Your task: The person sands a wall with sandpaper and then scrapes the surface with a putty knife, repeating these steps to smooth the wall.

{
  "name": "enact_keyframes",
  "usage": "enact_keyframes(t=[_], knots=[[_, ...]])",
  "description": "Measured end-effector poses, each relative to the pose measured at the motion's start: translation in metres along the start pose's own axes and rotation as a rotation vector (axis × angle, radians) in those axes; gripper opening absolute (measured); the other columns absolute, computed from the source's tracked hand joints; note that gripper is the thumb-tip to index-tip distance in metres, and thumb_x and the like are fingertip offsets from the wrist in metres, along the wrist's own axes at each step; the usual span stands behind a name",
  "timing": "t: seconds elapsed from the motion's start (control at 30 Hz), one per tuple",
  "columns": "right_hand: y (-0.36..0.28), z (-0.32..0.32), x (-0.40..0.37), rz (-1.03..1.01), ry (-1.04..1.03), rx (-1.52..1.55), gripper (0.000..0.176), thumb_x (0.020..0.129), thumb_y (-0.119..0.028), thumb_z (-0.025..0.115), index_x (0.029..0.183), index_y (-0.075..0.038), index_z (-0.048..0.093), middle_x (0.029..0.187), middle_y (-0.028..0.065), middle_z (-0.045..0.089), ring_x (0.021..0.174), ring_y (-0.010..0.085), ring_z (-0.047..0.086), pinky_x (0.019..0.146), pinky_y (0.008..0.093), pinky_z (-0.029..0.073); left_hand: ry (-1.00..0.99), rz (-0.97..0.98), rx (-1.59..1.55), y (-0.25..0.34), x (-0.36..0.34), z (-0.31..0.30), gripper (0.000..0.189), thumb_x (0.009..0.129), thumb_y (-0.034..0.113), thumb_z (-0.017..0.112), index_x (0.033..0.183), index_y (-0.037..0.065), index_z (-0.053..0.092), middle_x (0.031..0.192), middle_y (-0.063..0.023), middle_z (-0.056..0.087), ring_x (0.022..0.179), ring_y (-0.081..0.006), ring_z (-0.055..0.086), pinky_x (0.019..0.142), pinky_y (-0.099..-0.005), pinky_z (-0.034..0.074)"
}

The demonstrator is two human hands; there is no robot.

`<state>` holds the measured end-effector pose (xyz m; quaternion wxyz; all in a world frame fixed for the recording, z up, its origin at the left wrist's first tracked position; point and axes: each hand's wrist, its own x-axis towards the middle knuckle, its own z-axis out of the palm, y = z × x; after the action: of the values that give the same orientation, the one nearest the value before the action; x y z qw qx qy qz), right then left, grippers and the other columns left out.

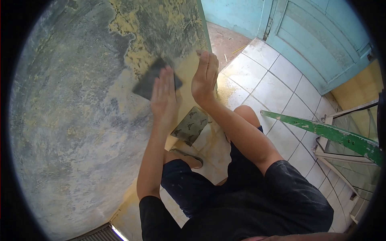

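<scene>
My left hand (164,94) lies with its fingers stretched over a dark square sheet of sandpaper (149,82), holding it flat against the wall (80,100). Hand and sheet are slightly blurred by motion. The wall surface is patchy grey with yellow areas. To the right, my right hand (206,76) is closed around the wall's edge (204,28), its fingertips partly hidden. Below the two hands, a grey rectangular piece with dark marks (190,126) sits by the foot of the wall.
Yellow dust (228,90) lies on the white tiled floor (277,92). At right, a chipped green wooden bar (321,130) reaches over the floor beside framed glass panes (350,170). A light-blue door (317,38) stands at the back right. My sandalled foot (189,157) is close to the wall.
</scene>
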<state>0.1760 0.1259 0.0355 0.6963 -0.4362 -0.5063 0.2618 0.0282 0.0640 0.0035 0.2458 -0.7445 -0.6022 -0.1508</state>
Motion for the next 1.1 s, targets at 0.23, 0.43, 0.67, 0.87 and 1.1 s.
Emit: enact_keyframes(t=[0.23,0.43,0.67,0.87,1.1], knots=[[0.001,0.001,-0.001,0.019,-0.022,-0.030,0.049,0.117,-0.032,0.034,0.118,0.004,0.066,0.115,0.0215,0.065,0.112,0.0385,0.058,0.103,0.0446,0.044,0.180,-0.107,0.114,-0.008,0.041,-0.052,0.077,0.093,0.011,0.066,0.164,0.003,0.038,0.171,-0.0162,0.036,0.159,-0.0306,0.034,0.130,-0.0492,0.026],[0.007,0.002,0.003,0.141,0.020,0.019,0.051,0.116,-0.036,0.035,0.121,0.004,0.067,0.118,0.0208,0.067,0.112,0.0333,0.061,0.103,0.0431,0.045,0.441,-0.078,0.130,-0.020,0.079,-0.065,0.073,0.094,0.006,0.060,0.163,0.002,0.038,0.171,-0.0165,0.036,0.159,-0.0310,0.033,0.131,-0.0494,0.026],[0.014,0.001,0.001,0.047,0.040,-0.012,0.052,0.115,-0.036,0.036,0.118,0.004,0.067,0.118,0.0199,0.067,0.111,0.0311,0.062,0.103,0.0418,0.046,0.034,0.039,-0.002,0.008,-0.023,0.025,0.070,0.097,0.003,0.055,0.164,0.000,0.034,0.170,-0.0132,0.039,0.159,-0.0220,0.035,0.129,-0.0376,0.031],[0.014,0.001,0.008,0.149,0.066,0.054,0.053,0.116,-0.037,0.035,0.117,0.005,0.068,0.117,0.0197,0.067,0.110,0.0305,0.061,0.103,0.0408,0.045,0.496,-0.172,0.142,-0.017,0.085,-0.090,0.076,0.093,0.009,0.065,0.163,0.000,0.038,0.170,-0.0191,0.037,0.159,-0.0344,0.032,0.131,-0.0519,0.024],[0.015,0.000,0.009,0.163,0.071,0.048,0.052,0.115,-0.035,0.035,0.118,0.005,0.068,0.117,0.0200,0.067,0.109,0.0304,0.061,0.102,0.0405,0.045,-0.172,0.249,1.413,-0.009,0.003,0.001,0.073,0.095,0.005,0.055,0.165,0.002,0.034,0.171,-0.0135,0.036,0.159,-0.0269,0.033,0.132,-0.0448,0.027]])
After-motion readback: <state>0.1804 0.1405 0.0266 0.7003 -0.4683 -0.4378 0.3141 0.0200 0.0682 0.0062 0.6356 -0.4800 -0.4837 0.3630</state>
